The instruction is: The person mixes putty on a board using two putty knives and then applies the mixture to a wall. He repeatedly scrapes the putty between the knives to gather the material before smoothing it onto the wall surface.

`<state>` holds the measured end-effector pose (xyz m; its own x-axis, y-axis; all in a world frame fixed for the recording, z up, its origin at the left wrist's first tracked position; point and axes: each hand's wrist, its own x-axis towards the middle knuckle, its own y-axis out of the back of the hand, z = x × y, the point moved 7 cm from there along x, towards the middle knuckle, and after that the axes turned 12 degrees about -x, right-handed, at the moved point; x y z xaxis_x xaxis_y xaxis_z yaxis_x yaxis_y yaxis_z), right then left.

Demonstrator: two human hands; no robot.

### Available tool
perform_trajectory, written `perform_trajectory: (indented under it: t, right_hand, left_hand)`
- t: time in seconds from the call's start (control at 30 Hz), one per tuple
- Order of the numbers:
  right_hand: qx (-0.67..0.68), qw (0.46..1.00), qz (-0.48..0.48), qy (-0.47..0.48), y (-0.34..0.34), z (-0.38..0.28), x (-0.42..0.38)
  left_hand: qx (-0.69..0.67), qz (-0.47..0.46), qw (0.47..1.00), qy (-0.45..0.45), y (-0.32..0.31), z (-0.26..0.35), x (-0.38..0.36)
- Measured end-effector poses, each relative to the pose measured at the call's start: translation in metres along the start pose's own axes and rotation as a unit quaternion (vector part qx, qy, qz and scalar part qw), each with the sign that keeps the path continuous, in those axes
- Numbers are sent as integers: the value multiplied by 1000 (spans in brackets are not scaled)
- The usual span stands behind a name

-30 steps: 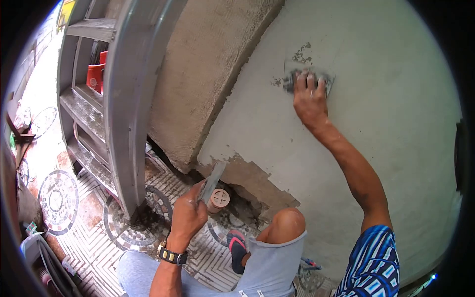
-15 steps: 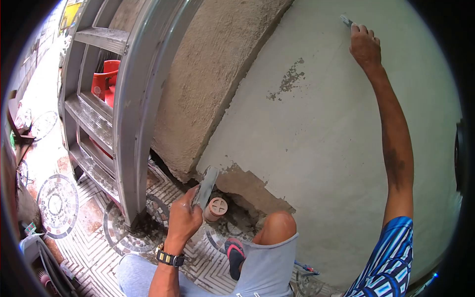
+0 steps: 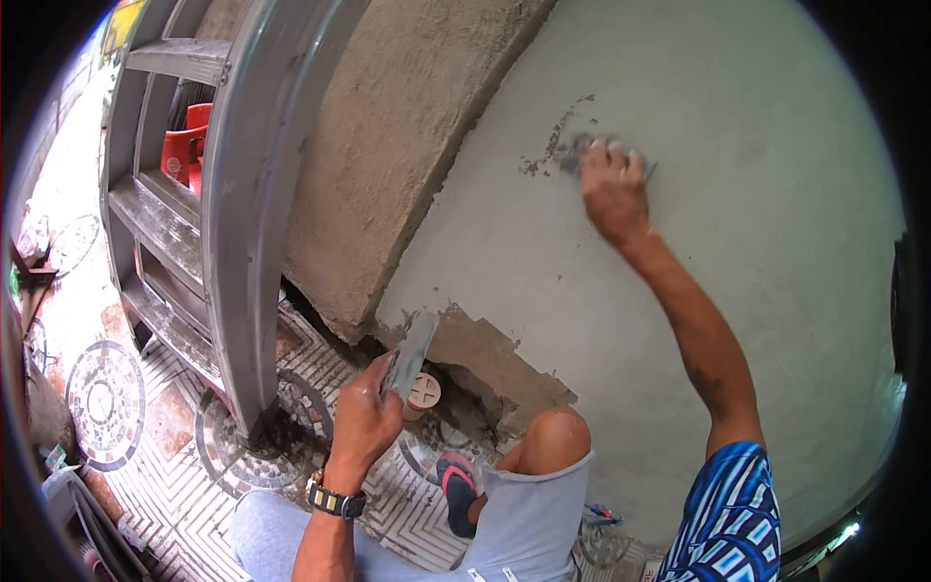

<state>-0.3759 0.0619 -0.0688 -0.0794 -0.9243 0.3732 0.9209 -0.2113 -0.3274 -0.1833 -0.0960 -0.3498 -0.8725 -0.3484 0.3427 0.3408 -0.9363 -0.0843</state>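
Observation:
My left hand is closed around a flat putty knife whose blade is coated with grey plaster. It is raised above the floor near the wall's lower corner, partly in front of a capped pipe. In my right hand is another putty knife, blurred by motion. That blade lies over a rough bare patch on the smooth grey-green plastered wall and hides part of it. Lower down, the plaster ends at a ragged brown bare area.
An aluminium ladder stands close on the left, with a red container behind its rungs. A rough raised wall section borders the smooth plaster. My sandalled foot rests on patterned tiles beside a broken hole.
My right hand has swept down and left across the wall, bringing its putty knife onto the rough patch. My left hand stays nearly in place with its putty knife.

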Motion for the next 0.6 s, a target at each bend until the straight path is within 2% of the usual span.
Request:
perform_trajectory:
  t: [0.1, 0.2, 0.27, 0.33, 0.37, 0.4, 0.47, 0.57, 0.6]
  right_hand:
    - [73, 995, -30, 59, 25, -37, -22]
    - [165, 977, -82, 108, 34, -37, -18]
    - [120, 992, 18, 32, 29, 9, 17]
    - [5, 999, -36, -18, -5, 71, 61]
    - [-21, 997, 19, -68, -24, 105, 78]
    - [-33, 994, -29, -97, -46, 136, 96]
    - [-42, 990, -19, -134, -77, 182, 116]
    - [-18, 979, -138, -148, -112, 201, 128]
    - [-14, 981, -131, -146, -112, 196, 127]
  left_hand:
    - [-3, 0, 1000, 27, 4, -1, -4]
    - [-5, 8, 1000, 28, 8, 4, -4]
    - [-6, 14, 1000, 16, 9, 4, -4]
    - [-11, 14, 1000, 2, 8, 2, -4]
    - [-6, 10, 1000, 15, 7, 1, -4]
    - [-2, 7, 1000, 28, 7, -1, -4]
    - [-1, 4, 1000, 29, 4, -1, -3]
    - [-11, 3, 1000, 3, -1, -3, -1]
    - [-13, 3, 1000, 0, -2, -6, -1]
